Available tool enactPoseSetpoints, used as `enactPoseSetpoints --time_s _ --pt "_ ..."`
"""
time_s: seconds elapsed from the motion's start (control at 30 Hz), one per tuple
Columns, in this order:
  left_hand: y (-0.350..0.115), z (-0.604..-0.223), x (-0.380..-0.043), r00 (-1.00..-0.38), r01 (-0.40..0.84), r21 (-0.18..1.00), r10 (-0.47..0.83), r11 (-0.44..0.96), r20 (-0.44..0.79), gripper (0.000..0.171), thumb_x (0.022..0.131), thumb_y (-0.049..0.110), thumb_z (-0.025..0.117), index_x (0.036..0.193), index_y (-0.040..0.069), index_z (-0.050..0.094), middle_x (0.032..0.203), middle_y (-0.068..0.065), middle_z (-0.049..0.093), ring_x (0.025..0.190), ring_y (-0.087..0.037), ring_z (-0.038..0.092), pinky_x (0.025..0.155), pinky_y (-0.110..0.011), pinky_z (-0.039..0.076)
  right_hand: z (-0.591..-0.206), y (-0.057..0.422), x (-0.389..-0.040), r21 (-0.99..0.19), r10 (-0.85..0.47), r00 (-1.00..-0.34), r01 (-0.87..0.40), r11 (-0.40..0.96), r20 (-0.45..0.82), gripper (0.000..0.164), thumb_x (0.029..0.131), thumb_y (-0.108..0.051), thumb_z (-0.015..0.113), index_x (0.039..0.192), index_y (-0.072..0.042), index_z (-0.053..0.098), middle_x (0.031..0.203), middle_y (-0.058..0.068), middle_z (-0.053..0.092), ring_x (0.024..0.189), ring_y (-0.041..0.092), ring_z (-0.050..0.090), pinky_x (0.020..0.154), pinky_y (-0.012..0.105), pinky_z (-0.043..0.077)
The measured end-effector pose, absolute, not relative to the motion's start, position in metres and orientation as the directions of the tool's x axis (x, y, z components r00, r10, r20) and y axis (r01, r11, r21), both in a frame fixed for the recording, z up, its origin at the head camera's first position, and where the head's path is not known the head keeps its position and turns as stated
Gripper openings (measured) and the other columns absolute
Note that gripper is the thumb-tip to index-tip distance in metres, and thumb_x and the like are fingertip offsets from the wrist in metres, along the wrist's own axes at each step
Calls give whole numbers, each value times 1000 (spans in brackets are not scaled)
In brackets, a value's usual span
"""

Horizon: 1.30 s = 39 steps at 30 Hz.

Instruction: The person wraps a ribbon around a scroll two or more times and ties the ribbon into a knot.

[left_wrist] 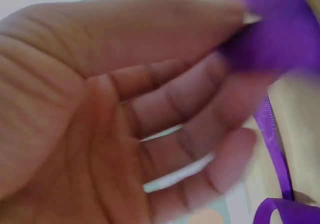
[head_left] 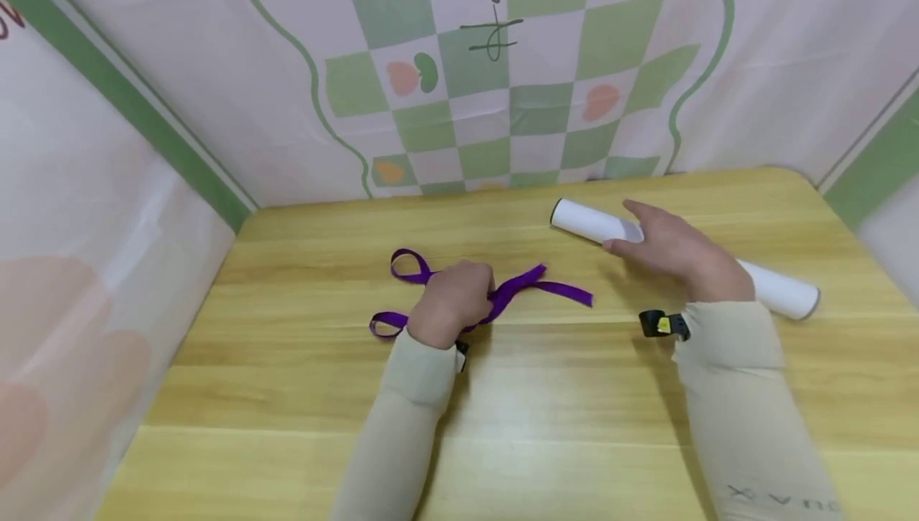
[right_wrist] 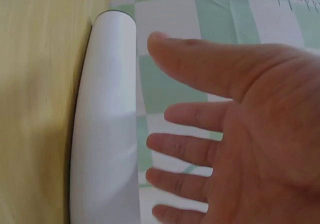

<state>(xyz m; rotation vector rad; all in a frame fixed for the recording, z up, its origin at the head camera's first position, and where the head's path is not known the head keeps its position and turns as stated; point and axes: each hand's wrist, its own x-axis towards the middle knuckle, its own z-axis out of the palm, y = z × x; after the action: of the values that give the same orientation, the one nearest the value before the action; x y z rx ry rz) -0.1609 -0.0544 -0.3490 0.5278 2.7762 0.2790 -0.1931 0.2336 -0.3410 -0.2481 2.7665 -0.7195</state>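
Note:
My left hand (head_left: 456, 297) pinches a purple ribbon (head_left: 513, 288) between thumb and fingers, low over the table. Two ribbon loops stick out to the left of the hand, and two loose tails point right. The left wrist view shows the ribbon (left_wrist: 280, 38) at the thumb tip, partly blurred. Over a white tube (head_left: 592, 222) lying aslant on the table, my right hand (head_left: 671, 246) hovers with thumb and fingers spread. In the right wrist view a gap separates its fingertips from the tube (right_wrist: 107, 124). The hand and wrist hide the tube's middle in the head view.
Both items lie on a light wooden table (head_left: 287, 393). A printed cloth with green checks (head_left: 474, 118) hangs along the back edge, and another cloth panel (head_left: 86, 226) stands on the left. Each wrist wears a dark strap, the right one (head_left: 653, 324) showing a yellow mark.

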Motion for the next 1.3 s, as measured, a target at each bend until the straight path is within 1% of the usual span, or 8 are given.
enactPoseSetpoints --time_s 0.2,0.33,0.5,0.67,0.83,0.97,1.07,1.3 --pt "-53 -344 -160 -890 442 250 455 861 7 18 93 21 55 103 16 69 97 5 67 79 -8 59 72 -25 50 -342 198 -190 -522 -416 -903 -305 796 -108 83 89 -44 60 150 1 25 149 28 33 133 45 32 108 57 26" --pt "-51 -341 -159 -863 505 286 472 815 178 19 95 23 52 102 16 68 92 5 65 73 -4 55 67 -21 47 -344 174 -185 -572 -529 -844 -393 720 -86 69 89 -46 59 145 -9 42 146 14 44 133 35 39 105 52 35" --pt "-50 -338 -158 -842 537 329 467 777 271 20 96 22 50 103 14 66 94 4 63 69 -4 51 62 -19 44 -345 160 -184 -589 -549 -835 -456 667 25 36 92 -36 58 121 -16 67 113 -1 68 103 19 61 87 42 48" --pt "-53 -335 -160 -851 519 363 432 773 298 18 94 16 49 101 11 64 93 2 62 71 -7 52 62 -19 44 -338 162 -183 -584 -471 -873 -451 675 130 22 93 -31 59 100 -17 75 86 -5 69 63 15 51 60 33 44" --pt "-64 -331 -165 -886 458 407 366 791 286 22 91 10 48 105 6 64 95 -3 62 75 -11 53 64 -21 46 -328 176 -182 -587 -355 -904 -424 689 236 24 93 -29 58 101 -13 75 90 2 72 76 18 64 61 32 48" --pt "-80 -326 -170 -894 431 409 320 804 313 23 89 8 51 106 2 65 93 -6 63 76 -14 54 65 -24 48 -323 191 -183 -577 -217 -937 -340 743 274 25 94 -27 57 103 -12 74 96 7 72 84 19 64 63 30 48" --pt "-91 -323 -172 -899 412 434 281 801 335 21 89 8 52 104 2 65 91 -5 63 74 -14 55 63 -23 49 -320 200 -183 -574 -136 -958 -262 776 254 27 94 -29 56 105 -12 73 100 9 71 85 20 61 67 34 46" --pt "-103 -316 -172 -901 376 505 179 777 395 24 95 15 50 109 5 67 94 -5 67 65 -10 56 56 -22 48 -322 212 -186 -524 -99 -981 -173 834 167 31 95 -30 51 107 -9 71 104 14 69 87 27 57 75 44 42"
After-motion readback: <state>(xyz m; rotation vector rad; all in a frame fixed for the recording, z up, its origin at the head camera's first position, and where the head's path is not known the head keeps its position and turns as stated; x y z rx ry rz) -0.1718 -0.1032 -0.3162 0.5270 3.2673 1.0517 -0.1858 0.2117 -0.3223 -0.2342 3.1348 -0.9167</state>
